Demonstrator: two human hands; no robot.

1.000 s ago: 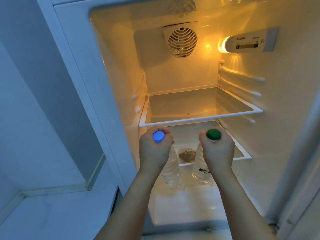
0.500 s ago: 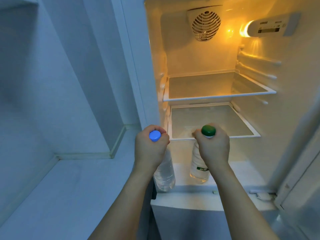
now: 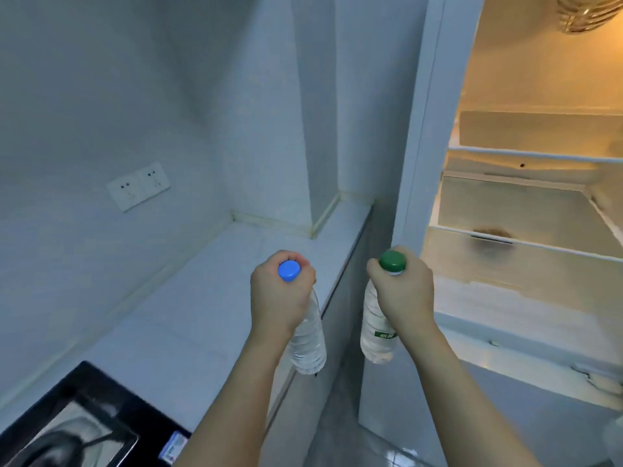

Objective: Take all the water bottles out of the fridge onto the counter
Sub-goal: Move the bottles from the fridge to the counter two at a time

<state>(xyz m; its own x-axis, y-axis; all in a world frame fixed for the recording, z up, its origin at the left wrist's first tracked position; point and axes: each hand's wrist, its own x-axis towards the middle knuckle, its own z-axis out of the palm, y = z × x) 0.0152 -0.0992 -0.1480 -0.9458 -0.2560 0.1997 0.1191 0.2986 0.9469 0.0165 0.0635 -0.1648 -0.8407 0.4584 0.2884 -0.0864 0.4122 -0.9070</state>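
Observation:
My left hand grips the neck of a clear water bottle with a blue cap, which hangs over the right edge of the white counter. My right hand grips the neck of a second clear bottle with a green cap; it hangs in the gap between the counter and the open fridge. Both bottles are upright and off any surface. The fridge shelves in view hold no bottles.
A black stove top sits at the counter's near left corner. A double wall socket is on the tiled wall. A wall pillar stands at the counter's back right. The fridge's left wall borders the gap.
Both hands have carried the bottles out of the fridge and to the left, and my view has swung left from the fridge interior toward the counter.

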